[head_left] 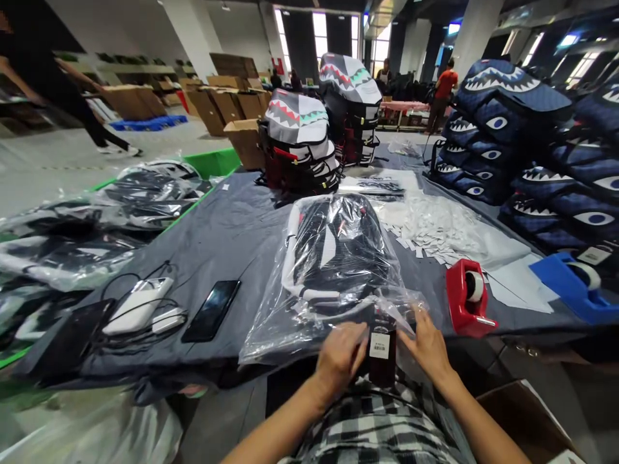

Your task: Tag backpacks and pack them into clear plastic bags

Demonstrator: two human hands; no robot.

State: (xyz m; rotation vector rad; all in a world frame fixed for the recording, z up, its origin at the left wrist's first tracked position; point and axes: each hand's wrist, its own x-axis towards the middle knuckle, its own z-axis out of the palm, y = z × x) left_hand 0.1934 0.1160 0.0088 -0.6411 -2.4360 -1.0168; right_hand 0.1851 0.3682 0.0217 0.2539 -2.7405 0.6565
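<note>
Plastic-bagged backpack (355, 251) ahead, slightly left of hands | long axis seemingly fore-aft | left hand (339, 352) nearer; right hand (428, 345) apart; grips indiscernible

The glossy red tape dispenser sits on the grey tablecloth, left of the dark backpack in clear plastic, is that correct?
Not quite: the head view shows the red tape dispenser on the grey tablecloth, right of the wrapped backpack, not left.
</note>
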